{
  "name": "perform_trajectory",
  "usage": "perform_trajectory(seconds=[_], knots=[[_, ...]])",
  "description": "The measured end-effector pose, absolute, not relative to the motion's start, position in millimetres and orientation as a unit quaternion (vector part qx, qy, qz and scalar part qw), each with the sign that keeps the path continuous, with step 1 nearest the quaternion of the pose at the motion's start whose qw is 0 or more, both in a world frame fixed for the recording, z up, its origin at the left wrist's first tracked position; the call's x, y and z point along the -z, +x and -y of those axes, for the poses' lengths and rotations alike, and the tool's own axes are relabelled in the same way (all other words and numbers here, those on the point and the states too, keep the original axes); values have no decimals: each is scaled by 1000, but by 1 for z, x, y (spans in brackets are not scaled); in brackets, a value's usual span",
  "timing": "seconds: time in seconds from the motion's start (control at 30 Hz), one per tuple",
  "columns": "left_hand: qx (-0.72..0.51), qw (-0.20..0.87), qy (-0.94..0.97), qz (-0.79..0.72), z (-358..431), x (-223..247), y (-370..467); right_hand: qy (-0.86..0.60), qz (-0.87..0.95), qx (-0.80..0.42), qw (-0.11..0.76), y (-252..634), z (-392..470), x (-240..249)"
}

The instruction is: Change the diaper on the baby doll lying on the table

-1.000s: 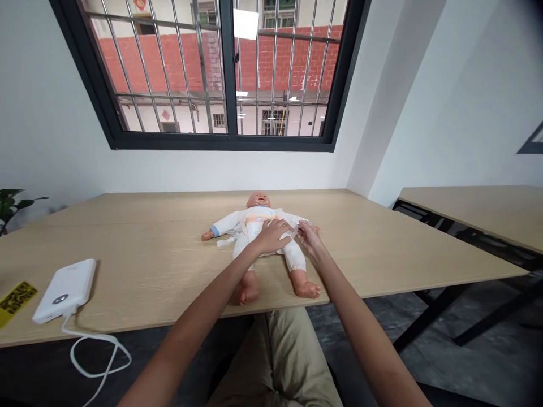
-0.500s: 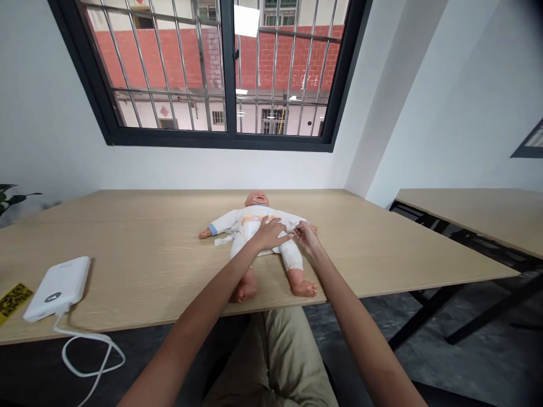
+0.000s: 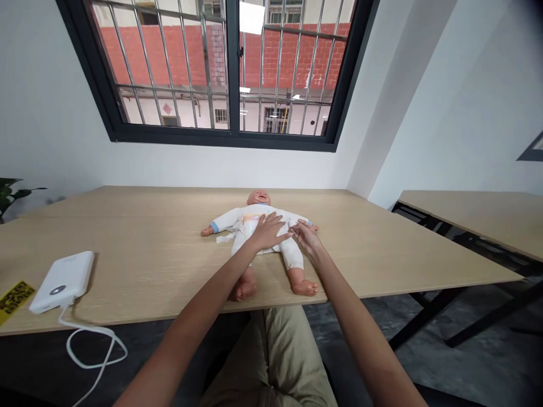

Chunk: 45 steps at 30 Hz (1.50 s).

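The doll (image 3: 250, 218) lies face up on the table (image 3: 161, 243) right in front of you, its head towards the window (image 3: 234, 138) and its feet near the table's front edge. Your left hand (image 3: 268, 232) is spread nearly flat over the middle of its body, palm down and fingers extended, grasping nothing that shows; your left forearm crosses above the doll's leg on that side. Your right hand (image 3: 304, 234) is at the doll's hip on your right, just beside its outstretched arm, with the fingers curled in and their tips close to your left thumb. You cannot tell whether those fingers pinch anything. On your left, a white strip (image 3: 224, 239) sticks out from the doll's waist onto the table, below its blue-cuffed sleeve. Well apart, farther left, lies a white device (image 3: 63, 280) with a cable (image 3: 95, 328) hanging over the edge.
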<state>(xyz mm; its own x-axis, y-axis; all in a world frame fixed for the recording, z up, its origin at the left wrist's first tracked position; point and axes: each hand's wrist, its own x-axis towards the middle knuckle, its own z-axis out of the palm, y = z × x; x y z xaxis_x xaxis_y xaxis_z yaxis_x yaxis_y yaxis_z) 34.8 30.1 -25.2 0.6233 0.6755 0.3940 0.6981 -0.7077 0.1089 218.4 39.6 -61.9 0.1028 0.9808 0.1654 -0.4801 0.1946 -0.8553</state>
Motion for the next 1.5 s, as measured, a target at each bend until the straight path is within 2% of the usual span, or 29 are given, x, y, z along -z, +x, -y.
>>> perform_trajectory(seconds=[0.47, 0.6, 0.8, 1.17, 1.33, 1.5], knots=[[289, 32, -893, 344, -33, 23, 31, -287, 459, -605, 584, 204, -22, 50], [304, 42, -881, 359, -36, 19, 19, -291, 457, -601, 587, 206, -29, 57], [223, 84, -904, 355, -24, 21, 7, -324, 521, -527, 588, 208, -36, 66], [204, 89, -910, 350, -19, 20, 8, -333, 613, -433, 571, 211, -39, 48], [208, 69, -908, 358, -16, 18, 8, -333, 614, -438, 566, 198, -51, 40], [218, 58, -907, 356, -18, 19, 8, -343, 526, -477, 615, 179, -62, 41]])
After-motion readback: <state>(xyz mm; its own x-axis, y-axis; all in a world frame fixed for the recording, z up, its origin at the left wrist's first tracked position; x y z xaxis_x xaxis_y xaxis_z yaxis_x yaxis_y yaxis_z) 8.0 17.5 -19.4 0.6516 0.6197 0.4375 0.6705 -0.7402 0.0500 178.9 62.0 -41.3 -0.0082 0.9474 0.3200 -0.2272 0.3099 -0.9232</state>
